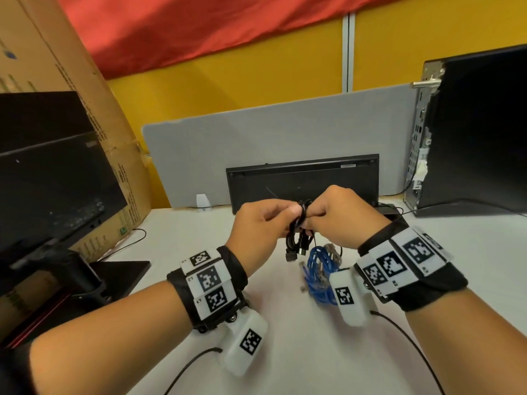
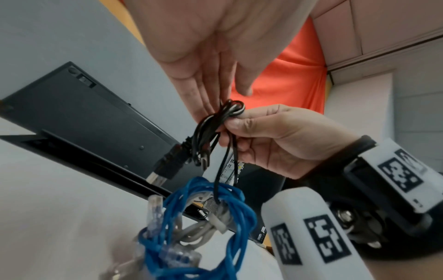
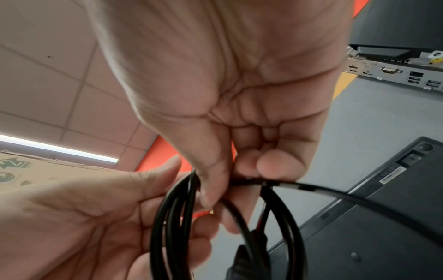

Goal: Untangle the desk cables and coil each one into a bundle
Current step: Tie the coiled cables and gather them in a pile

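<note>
Both hands hold a coiled black cable (image 1: 299, 238) above the white desk (image 1: 285, 352). My left hand (image 1: 293, 215) grips the loops from the left, thumb on one side and fingers on the other. My right hand (image 1: 309, 219) pinches a strand at the top of the coil (image 3: 172, 217). The cable's plugs (image 2: 167, 166) hang down below the hands. Under them on the desk lies a blue cable bundle (image 1: 318, 272) with a grey cable (image 2: 191, 233) wound through it. A thin black strand (image 2: 217, 185) runs from the coil down to that bundle.
A black keyboard (image 1: 302, 178) leans upright against the grey partition (image 1: 256, 143) just behind the hands. A PC tower (image 1: 470, 132) stands at the right, a monitor (image 1: 48, 181) and a cardboard box (image 1: 85, 109) at the left. Thin wires trail from both wristbands.
</note>
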Available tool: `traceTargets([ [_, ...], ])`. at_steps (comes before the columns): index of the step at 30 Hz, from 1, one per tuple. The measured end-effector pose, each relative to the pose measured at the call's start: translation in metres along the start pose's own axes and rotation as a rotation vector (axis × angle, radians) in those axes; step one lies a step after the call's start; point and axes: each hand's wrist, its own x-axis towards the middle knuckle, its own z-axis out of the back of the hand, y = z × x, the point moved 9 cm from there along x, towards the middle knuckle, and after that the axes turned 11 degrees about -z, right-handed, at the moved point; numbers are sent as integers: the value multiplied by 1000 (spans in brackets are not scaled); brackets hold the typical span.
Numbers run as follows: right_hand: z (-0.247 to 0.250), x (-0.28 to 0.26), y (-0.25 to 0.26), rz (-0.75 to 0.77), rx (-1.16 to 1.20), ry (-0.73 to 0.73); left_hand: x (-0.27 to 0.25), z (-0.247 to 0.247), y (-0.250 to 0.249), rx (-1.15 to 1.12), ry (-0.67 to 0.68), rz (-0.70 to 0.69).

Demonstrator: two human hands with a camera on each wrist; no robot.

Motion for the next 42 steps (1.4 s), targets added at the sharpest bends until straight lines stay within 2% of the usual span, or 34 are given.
traceTargets([
  [6,3,0,3,42,88,-20,-4,13,15,-284,-285,172],
  [9,2,-2,5,51,73,-20,-9,10,25,-418,-352,274],
  [13,0,-3,4,38,-13,11,-6,7,17,-318,-297,224],
  [19,3,-1,-18,-86,-106,93,2,25,6,-153,-321,148],
  [23,9,-2,-19,-76,-152,85,5,29,5,-95,-308,127],
  [25,14,-3,-12,-30,-92,47,5,26,5,-78,-289,128],
  [28,27,-2,-9,-12,204,-69,5,22,3,-76,-278,120],
  [31,32,-2,-12,-31,416,-90,6,22,-1,-82,-278,108],
  [35,27,-1,-10,-7,420,-78,8,14,-11,-153,-228,84],
  [40,14,-3,2,108,344,-44,7,6,-11,-225,-140,112],
  [42,13,-3,4,123,337,-42,7,7,-8,-220,-72,118],
])
